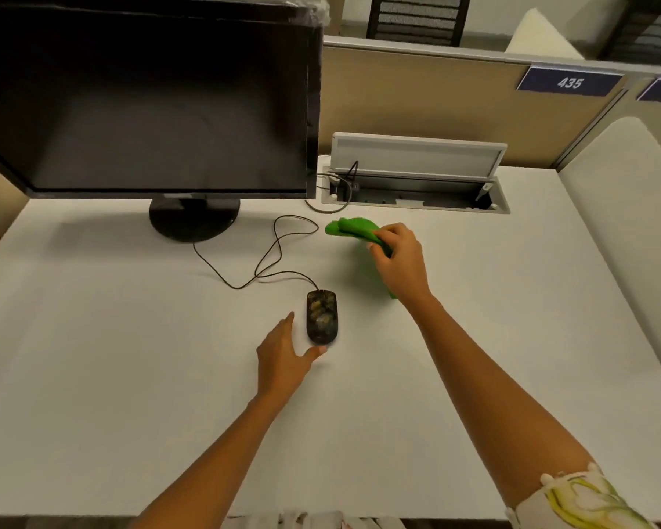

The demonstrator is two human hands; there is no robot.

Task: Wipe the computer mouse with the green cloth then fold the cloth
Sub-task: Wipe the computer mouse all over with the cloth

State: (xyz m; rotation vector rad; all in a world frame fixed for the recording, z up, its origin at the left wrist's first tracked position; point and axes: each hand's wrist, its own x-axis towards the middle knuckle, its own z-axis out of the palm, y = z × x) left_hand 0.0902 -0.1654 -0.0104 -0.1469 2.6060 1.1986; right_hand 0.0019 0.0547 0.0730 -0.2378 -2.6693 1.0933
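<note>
A dark, smudged computer mouse [321, 316] lies in the middle of the white desk [130, 357], its thin black cable [268, 257] looping back toward the monitor. My left hand [283, 353] rests flat beside the mouse on its left, fingers apart, the thumb tip touching the mouse's near end. To the right and farther back, my right hand [399, 257] pinches the green cloth [350, 227]. The cloth is bunched and partly raised; a green corner shows below the wrist, and the hand hides the cloth's middle.
A black monitor [146, 97] on a round stand [194, 219] fills the back left. An open cable hatch [416, 173] with its lid raised sits behind the cloth. Beige partitions with a blue "435" plate [570, 82] close the back and right.
</note>
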